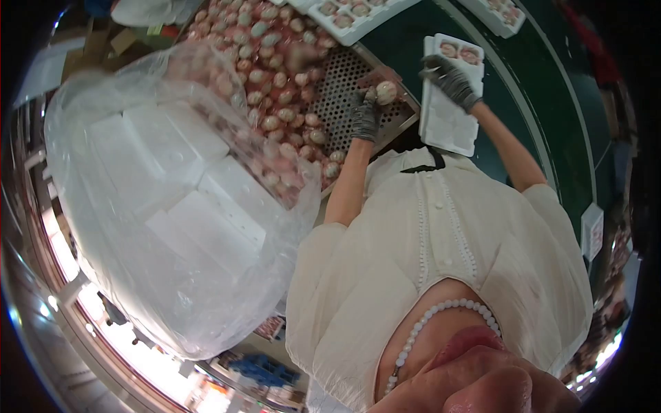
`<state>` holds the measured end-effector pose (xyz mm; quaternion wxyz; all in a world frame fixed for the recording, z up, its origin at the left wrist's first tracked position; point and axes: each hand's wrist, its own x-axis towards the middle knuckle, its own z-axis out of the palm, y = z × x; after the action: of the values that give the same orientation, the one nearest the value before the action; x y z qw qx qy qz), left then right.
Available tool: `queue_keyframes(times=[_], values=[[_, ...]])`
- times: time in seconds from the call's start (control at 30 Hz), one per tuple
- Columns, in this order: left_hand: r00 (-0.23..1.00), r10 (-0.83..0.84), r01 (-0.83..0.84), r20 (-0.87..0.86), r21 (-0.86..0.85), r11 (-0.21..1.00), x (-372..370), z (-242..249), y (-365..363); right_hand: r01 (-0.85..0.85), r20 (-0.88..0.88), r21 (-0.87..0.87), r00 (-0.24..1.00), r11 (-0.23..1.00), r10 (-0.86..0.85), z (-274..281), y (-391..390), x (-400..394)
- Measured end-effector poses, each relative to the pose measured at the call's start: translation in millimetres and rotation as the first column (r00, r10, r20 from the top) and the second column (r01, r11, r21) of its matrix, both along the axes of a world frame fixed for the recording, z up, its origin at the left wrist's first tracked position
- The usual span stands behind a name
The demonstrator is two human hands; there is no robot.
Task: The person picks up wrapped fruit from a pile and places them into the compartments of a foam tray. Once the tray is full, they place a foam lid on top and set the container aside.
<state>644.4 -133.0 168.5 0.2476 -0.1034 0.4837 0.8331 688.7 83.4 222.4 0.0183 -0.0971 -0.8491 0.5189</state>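
My left hand (365,115), in a grey glove, holds a round pale item (386,92) between its fingers. It is over the right part of a perforated metal tray (339,81). Many similar pale, reddish-streaked pieces (284,115) are heaped on the left side of that tray. My right hand (449,81), also gloved, lies across a white moulded tray (451,124), its fingers stretched toward the left edge. Two round pieces (460,52) sit in the compartments at the far end of this white tray; several nearer compartments hold nothing.
A large clear plastic bag (172,199) with stacked white trays bulges at the left. Beyond the metal tray is another filled white tray (344,19). One more filled tray (497,14) lies on the green surface (513,89). At the far right stands a white tray (592,231).
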Motion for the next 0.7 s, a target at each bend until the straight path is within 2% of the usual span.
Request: queue_keyframes(times=[0.03, 0.07, 0.1, 0.17, 0.2, 0.23, 0.27, 0.3, 0.33, 0.37, 0.4, 0.43, 0.47, 0.5, 0.53, 0.57, 0.63, 0.67, 0.7], values=[[0.98, -0.044, 0.018, 0.192, 0.133, 0.991, 1, 23, 18, -0.013, 0.036, -0.054, 0.999, 0.998, 0.015, 2, -13, 8], [0.98, -0.081, 0.056, 0.18, 0.14, 0.989, 1, 26, 32, 0.032, 0.03, -0.417, 0.999, 0.908, -0.021, -13, -25, 13], [0.98, -0.163, 0.151, 0.111, 0.111, 0.982, 2, 29, 46, -0.017, -0.17, -0.372, 0.984, 0.928, -0.05, -19, -32, 20], [0.961, -0.274, 0.27, 0.047, 0.07, 0.96, 1, 28, 69, 0.265, 0.014, -0.183, 0.964, 0.947, -0.267, -4, -35, 34], [0.908, -0.41, 0.408, -0.088, -0.041, 0.912, -1, 26, 75, 0.299, 0.014, -0.182, 0.953, 0.937, -0.301, -2, -27, 42], [0.816, -0.539, 0.514, -0.207, -0.165, 0.842, -1, 30, 82, 0.26, 0.127, -0.396, 0.965, 0.881, -0.228, -1, -18, 52], [0.79, -0.551, 0.489, -0.268, -0.266, 0.83, 3, 34, 88, 0.23, 0.209, -0.593, 0.969, 0.772, -0.128, 0, -10, 59], [0.774, -0.572, 0.51, -0.272, -0.267, 0.818, 4, 33, 98, 0.247, 0.205, -0.592, 0.967, 0.767, -0.153, 1, -2, 64], [0.562, -0.586, 0.267, -0.584, -0.542, 0.797, 7, 29, 107, 0.326, 0.307, -0.428, 0.93, 0.843, -0.204, 1, 5, 69], [0.224, -0.62, -0.08, -0.752, -0.648, 0.758, 10, 22, 115, 0.38, 0.4, -0.247, 0.878, 0.892, -0.263, 1, 10, 74], [0.539, -0.595, 0.187, -0.596, -0.604, 0.775, 17, 2, 126, 0.375, 0.272, 0.153, 0.874, 0.915, -0.403, 2, 13, 79], [0.535, -0.598, 0.19, -0.597, -0.605, 0.774, 20, 13, 136, 0.38, 0.271, 0.152, 0.872, 0.913, -0.408, 16, 14, 81], [0.712, -0.562, 0.324, -0.422, -0.513, 0.795, 22, 25, 147, 0.461, 0.143, 0.144, 0.866, 0.876, -0.479, 32, 17, 85], [0.828, -0.523, 0.423, -0.201, -0.387, 0.819, 23, 37, 157, 0.538, 0.015, 0.123, 0.839, 0.834, -0.544, 38, 20, 88], [0.833, -0.514, 0.392, -0.206, -0.434, 0.811, 24, 39, 166, 0.441, -0.145, 0.221, 0.897, 0.87, -0.418, 32, 29, 89], [0.828, -0.521, 0.398, -0.206, -0.439, 0.806, 22, 36, 174, 0.448, -0.145, 0.215, 0.893, 0.867, -0.426, 32, 35, 89], [0.774, -0.581, 0.384, -0.253, -0.542, 0.747, 15, 26, 188, 0.239, -0.119, 0.521, 0.971, 0.819, -0.208, 21, 46, 92], [0.719, -0.657, 0.401, -0.227, -0.637, 0.659, 8, 12, 194, 0.243, -0.176, 0.54, 0.969, 0.806, -0.174, 13, 53, 88], [0.716, -0.66, 0.402, -0.227, -0.639, 0.656, 9, 17, 196, 0.247, -0.177, 0.537, 0.968, 0.807, -0.178, 10, 58, 84]])
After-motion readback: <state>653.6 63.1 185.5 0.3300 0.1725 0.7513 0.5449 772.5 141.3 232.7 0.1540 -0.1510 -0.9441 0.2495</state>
